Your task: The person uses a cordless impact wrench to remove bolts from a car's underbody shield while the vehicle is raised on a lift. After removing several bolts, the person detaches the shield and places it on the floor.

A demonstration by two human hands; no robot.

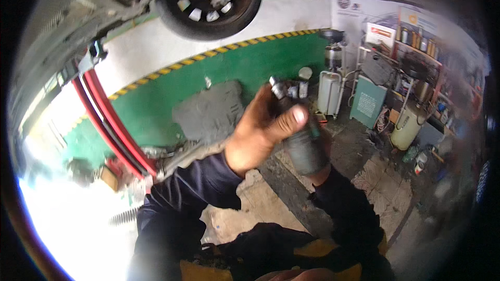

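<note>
Fingers of the left hand (259, 132) wrap a dark cylindrical tool (303, 153), its metal tip (277, 88) toward eleven o'clock. Behind it, the right hand (324, 148) is too hidden to tell its grip.

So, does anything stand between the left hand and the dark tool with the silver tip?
Nothing visible does. The left hand is at the dark tool, its thumb overlapping the tool's body below the silver tip. How the rest of the hand meets the tool is unclear from this view.
</note>
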